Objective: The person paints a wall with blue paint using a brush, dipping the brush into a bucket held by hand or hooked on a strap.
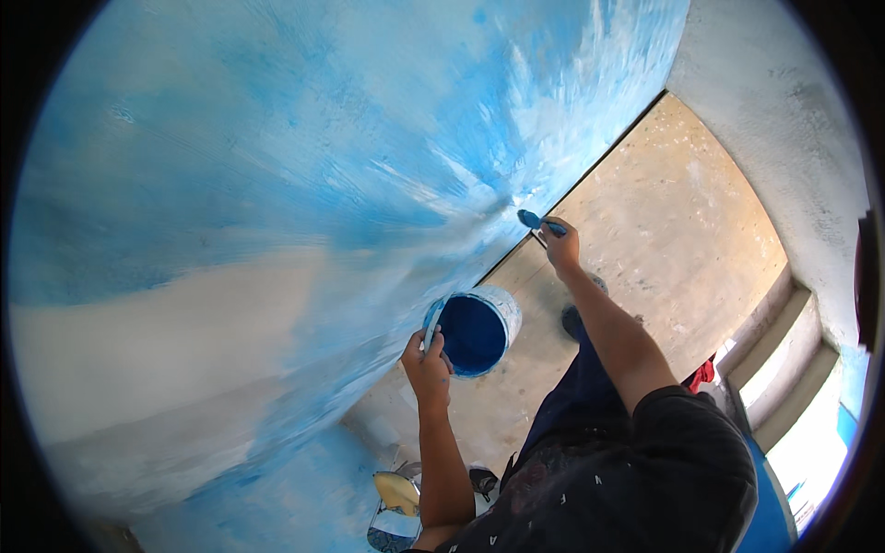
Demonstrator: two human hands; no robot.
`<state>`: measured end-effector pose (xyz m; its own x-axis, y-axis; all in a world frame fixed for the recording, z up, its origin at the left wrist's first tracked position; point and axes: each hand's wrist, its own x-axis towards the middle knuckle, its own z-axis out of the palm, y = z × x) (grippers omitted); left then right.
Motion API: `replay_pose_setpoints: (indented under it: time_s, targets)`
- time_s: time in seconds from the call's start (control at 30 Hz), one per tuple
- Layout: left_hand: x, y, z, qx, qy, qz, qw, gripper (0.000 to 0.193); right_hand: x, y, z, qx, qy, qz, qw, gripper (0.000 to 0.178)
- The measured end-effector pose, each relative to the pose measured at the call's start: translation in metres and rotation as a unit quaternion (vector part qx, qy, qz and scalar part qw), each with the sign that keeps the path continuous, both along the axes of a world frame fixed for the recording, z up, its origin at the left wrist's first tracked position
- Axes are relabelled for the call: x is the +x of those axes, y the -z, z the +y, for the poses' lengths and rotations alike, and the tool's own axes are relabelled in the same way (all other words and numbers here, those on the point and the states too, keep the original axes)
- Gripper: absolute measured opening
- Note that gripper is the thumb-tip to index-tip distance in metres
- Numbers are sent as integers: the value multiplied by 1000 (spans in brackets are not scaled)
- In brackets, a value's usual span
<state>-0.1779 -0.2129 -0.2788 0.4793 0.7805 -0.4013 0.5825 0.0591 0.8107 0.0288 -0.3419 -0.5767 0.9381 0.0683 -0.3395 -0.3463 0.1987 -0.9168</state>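
My right hand (561,245) is closed around a paintbrush (529,218) whose bristles are coated in blue. The brush is close to the lower part of the blue-streaked wall (369,120); whether its tip touches the wall I cannot tell. Lower and to the left, my left hand (427,367) grips a paint bucket (502,309) by a pale strip at its near-left side, which looks like its handle. The bucket is whitish outside and smeared with paint. Tilted toward me, its mouth shows deep blue paint (472,336) inside.
Beneath me is a beige, paint-spotted floor (682,212) meeting the wall along a dark line. A bare pale patch (166,350) shows on the wall at left. Grey wall (765,111) and steplike ledges (784,359) stand at right. A yellow object (397,493) lies near my left elbow.
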Motion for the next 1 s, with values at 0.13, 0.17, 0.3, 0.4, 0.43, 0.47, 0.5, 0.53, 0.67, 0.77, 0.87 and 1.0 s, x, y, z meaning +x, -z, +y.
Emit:
replay_pose_setpoints:
  time_s: [0.13, 0.17, 0.3, 0.4, 0.43, 0.47, 0.5, 0.53, 0.67, 0.77, 0.87, 1.0]
  targets:
    - [-2, -8, -2, -10, 6, -25, 1000, 21, 15, -55, 12, 348, 231, 186, 889, 16]
    - [3, -13, -5, -12, 13, -30, 999, 21, 27, -74, 13, 398, 241, 160, 870, 17]
    - [-11, -21, -2, -15, 3, -53, 998, 20, 43, -238, 24, 428, 237, 121, 864, 18]
    - [-9, -25, -4, -9, 12, -46, 999, 18, 40, -316, 4, 468, 194, 26, 862, 19]
    - [-9, -22, -4, -12, 20, -49, 999, 18, 38, -324, -2, 485, 175, -11, 857, 20]
    - [-10, -18, -2, -14, 27, -51, 998, 18, 41, -318, -1, 489, 180, -8, 854, 19]
    - [-11, -14, 0, -16, 32, -52, 998, 18, 42, -314, -3, 501, 172, -6, 848, 18]
    - [-11, -14, -2, -20, 28, -47, 998, 19, 43, -308, -6, 514, 166, -1, 842, 18]
    - [-1, -11, -7, -19, 30, -12, 999, 20, 45, -198, 3, 471, 185, 64, 860, 16]
    - [13, 2, -7, -8, 77, 10, 997, 20, 42, -71, 11, 381, 244, 117, 884, 14]
    - [43, 14, -11, -8, 141, 35, 989, 21, 61, 20, 17, 258, 331, 193, 887, 11]
    - [45, 18, -15, -12, 156, 63, 986, 22, 63, 19, 26, 277, 350, 210, 870, 8]
